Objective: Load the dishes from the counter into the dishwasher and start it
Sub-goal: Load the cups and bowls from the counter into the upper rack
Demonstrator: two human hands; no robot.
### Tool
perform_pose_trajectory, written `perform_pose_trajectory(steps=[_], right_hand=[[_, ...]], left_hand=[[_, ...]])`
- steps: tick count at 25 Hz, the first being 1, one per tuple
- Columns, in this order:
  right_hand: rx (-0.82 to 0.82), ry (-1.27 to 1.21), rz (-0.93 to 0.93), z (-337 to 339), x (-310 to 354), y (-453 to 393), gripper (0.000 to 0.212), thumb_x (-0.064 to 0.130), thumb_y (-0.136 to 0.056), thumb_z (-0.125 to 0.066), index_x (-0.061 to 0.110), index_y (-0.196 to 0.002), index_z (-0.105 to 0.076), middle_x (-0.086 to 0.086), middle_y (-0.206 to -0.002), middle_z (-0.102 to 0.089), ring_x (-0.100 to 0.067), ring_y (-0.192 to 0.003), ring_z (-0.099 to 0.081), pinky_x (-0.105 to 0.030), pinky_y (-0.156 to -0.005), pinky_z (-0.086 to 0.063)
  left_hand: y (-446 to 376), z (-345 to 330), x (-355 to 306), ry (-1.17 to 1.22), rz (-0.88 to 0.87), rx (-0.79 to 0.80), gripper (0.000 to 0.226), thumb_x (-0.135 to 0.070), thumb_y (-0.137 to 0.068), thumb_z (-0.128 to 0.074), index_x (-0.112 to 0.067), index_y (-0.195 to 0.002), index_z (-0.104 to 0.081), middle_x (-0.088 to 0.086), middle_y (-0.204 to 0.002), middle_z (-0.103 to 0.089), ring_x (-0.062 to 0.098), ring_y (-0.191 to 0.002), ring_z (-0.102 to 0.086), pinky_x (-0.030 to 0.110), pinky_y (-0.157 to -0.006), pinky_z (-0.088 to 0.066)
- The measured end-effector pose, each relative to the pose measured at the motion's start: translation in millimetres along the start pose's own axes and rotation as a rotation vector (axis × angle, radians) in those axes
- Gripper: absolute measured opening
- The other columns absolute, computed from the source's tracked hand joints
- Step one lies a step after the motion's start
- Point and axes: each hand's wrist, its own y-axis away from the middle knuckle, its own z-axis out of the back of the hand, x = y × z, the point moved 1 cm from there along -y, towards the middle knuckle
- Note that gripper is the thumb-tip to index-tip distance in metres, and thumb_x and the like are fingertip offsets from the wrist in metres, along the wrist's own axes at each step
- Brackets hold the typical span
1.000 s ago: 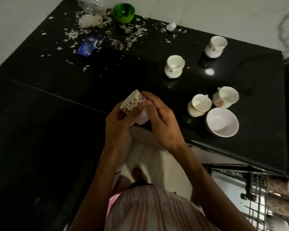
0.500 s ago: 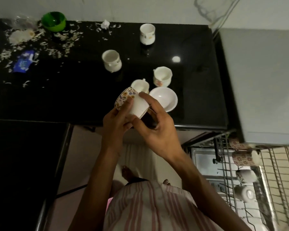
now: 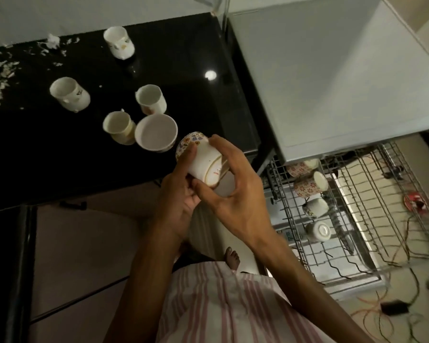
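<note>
At the centre of the frame I hold a floral cup (image 3: 203,162) tipped on its side, base toward me, just past the near edge of the black counter (image 3: 196,58). My left hand (image 3: 176,194) grips it from below, fingers along its wall; my right hand (image 3: 235,186) curls around its base end. On the counter to the upper left stand four more cups and a white bowl (image 3: 156,132) (the bowl nearest my cup). At right, the dishwasher rack (image 3: 357,219) is pulled out, with cups lying in a row.
</note>
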Motion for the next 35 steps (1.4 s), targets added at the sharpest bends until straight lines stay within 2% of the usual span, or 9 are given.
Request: perform_pose_trajectory(steps=[7,13,16,19,23,27,29,32,35], right_hand=[[-0.236,0.106,-0.060,29.5,-7.4,11.5,0.068,0.018,-0.077,-0.082,0.010,-0.137,-0.049,-0.003,-0.141,-0.052,-0.012,-0.130,-0.049,-0.024,-0.105,-0.042],[-0.422,0.197,-0.144,51.4,-18.0,22.7,0.069,0.018,-0.077,-0.082,0.007,-0.137,-0.049,-0.004,-0.138,-0.054,-0.012,-0.126,-0.052,-0.023,-0.103,-0.043],[-0.507,0.237,-0.198,64.5,-24.7,31.5,0.068,0.016,-0.075,-0.083,0.005,-0.135,-0.052,-0.002,-0.132,-0.057,-0.004,-0.121,-0.051,-0.011,-0.099,-0.038],[-0.556,0.273,-0.239,83.0,-32.1,38.8,0.067,0.016,-0.073,-0.084,0.007,-0.132,-0.053,0.005,-0.127,-0.057,0.007,-0.115,-0.049,-0.006,-0.095,-0.037],[-0.587,0.250,-0.293,116.8,-49.9,53.0,0.067,0.018,-0.073,-0.084,0.011,-0.131,-0.052,0.010,-0.126,-0.055,0.000,-0.112,-0.055,-0.013,-0.092,-0.045],[-0.582,0.226,-0.369,157.4,-74.7,69.3,0.065,0.025,-0.076,-0.082,0.015,-0.132,-0.049,0.012,-0.122,-0.055,-0.003,-0.105,-0.059,-0.020,-0.084,-0.053],[-0.561,0.243,-0.406,180.0,-91.1,78.2,0.062,0.028,-0.078,-0.082,0.017,-0.130,-0.050,0.012,-0.118,-0.057,-0.005,-0.101,-0.061,-0.024,-0.081,-0.055],[-0.504,0.282,-0.451,209.9,-117.6,90.0,0.060,0.031,-0.079,-0.081,0.016,-0.129,-0.051,0.007,-0.117,-0.061,-0.008,-0.100,-0.060,-0.019,-0.083,-0.052],[-0.434,0.327,-0.485,229.0,-142.2,95.1,0.062,0.028,-0.077,-0.081,0.011,-0.130,-0.053,-0.002,-0.120,-0.063,-0.014,-0.103,-0.059,-0.019,-0.084,-0.048]], left_hand=[[-11.4,-35.5,9.8,-0.155,0.109,0.214,0.048,-0.041,-0.095,-0.050,-0.011,-0.131,-0.058,0.015,-0.125,-0.065,0.029,-0.118,-0.061,0.045,-0.102,-0.047],[-27.4,-62.8,24.9,-0.245,0.227,0.324,0.046,-0.042,-0.095,-0.052,-0.013,-0.130,-0.059,0.015,-0.127,-0.064,0.029,-0.120,-0.060,0.048,-0.108,-0.042],[-30.6,-79.4,35.6,-0.298,0.282,0.367,0.047,-0.045,-0.092,-0.055,-0.015,-0.127,-0.061,0.013,-0.124,-0.066,0.025,-0.116,-0.063,0.043,-0.102,-0.047],[-31.4,-97.5,51.2,-0.334,0.337,0.405,0.048,-0.047,-0.092,-0.054,-0.016,-0.127,-0.062,0.013,-0.123,-0.066,0.023,-0.110,-0.064,0.037,-0.095,-0.051],[-31.2,-124.5,81.6,-0.358,0.395,0.412,0.047,-0.048,-0.093,-0.055,-0.016,-0.127,-0.063,0.012,-0.121,-0.067,0.019,-0.106,-0.067,0.031,-0.086,-0.056],[-25.9,-151.5,121.4,-0.488,0.364,0.359,0.055,-0.048,-0.086,-0.065,-0.011,-0.126,-0.062,0.012,-0.117,-0.069,0.022,-0.109,-0.067,0.040,-0.095,-0.053],[-22.6,-165.3,145.5,-0.626,0.323,0.358,0.065,-0.057,-0.079,-0.070,-0.015,-0.128,-0.060,0.007,-0.116,-0.070,0.019,-0.108,-0.067,0.043,-0.097,-0.052],[-22.4,-183.6,178.5,-0.856,0.230,0.385,0.067,-0.062,-0.077,-0.068,-0.028,-0.134,-0.055,-0.003,-0.113,-0.070,0.009,-0.104,-0.067,0.034,-0.091,-0.056],[-26.1,-199.8,202.0,-1.024,0.111,0.358,0.068,-0.053,-0.085,-0.065,-0.035,-0.146,-0.040,-0.009,-0.118,-0.065,0.000,-0.102,-0.063,0.008,-0.075,-0.051]])
